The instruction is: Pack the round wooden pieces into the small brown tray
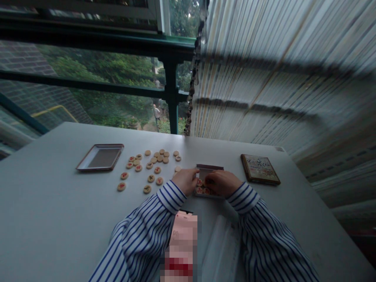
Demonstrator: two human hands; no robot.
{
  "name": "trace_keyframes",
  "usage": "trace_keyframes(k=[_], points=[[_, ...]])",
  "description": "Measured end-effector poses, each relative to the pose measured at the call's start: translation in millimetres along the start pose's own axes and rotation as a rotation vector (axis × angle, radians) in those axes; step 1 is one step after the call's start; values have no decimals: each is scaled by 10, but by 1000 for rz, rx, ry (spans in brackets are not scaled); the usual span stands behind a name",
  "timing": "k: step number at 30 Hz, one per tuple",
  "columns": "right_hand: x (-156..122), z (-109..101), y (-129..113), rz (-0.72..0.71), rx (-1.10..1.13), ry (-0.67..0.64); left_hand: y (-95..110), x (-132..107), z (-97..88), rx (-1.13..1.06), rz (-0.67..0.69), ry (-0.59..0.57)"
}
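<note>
A shallow open box (209,196) stands on the table in front of me, with several round wooden xiangqi pieces (199,190) lying in its near part, red characters up. My left hand (185,181) is closed at the box's left rim, thumb and fingers pressed together there. Over the inside of the box, my right hand (225,182) is bent with its fingertips pinched on a xiangqi piece, which they mostly cover. To the left, more xiangqi pieces (158,170) are scattered on the table, some showing red or black characters, others plain side up.
An open lid or tray (116,159) lies at the left of the white table (58,203). On the right sits a flat box with a picture on it (261,169). A phone (183,225) and a clear plastic bag (221,246) lie between my forearms. Behind are a window and string curtain (249,78).
</note>
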State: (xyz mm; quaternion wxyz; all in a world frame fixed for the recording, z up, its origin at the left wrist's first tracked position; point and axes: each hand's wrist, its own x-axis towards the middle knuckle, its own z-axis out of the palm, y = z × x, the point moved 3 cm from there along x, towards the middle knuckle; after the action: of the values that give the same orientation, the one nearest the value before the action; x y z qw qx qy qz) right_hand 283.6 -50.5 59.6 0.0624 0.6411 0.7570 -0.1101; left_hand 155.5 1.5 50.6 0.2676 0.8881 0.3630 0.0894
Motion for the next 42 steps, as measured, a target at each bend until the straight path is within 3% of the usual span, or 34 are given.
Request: trace_keyframes(k=[11, 42], points=[[-4, -24, -15, -8, 13, -51, 3, 3, 5, 1, -4, 1], [-3, -1, 54, 2, 1, -5, -4, -1, -21, -10, 4, 17]])
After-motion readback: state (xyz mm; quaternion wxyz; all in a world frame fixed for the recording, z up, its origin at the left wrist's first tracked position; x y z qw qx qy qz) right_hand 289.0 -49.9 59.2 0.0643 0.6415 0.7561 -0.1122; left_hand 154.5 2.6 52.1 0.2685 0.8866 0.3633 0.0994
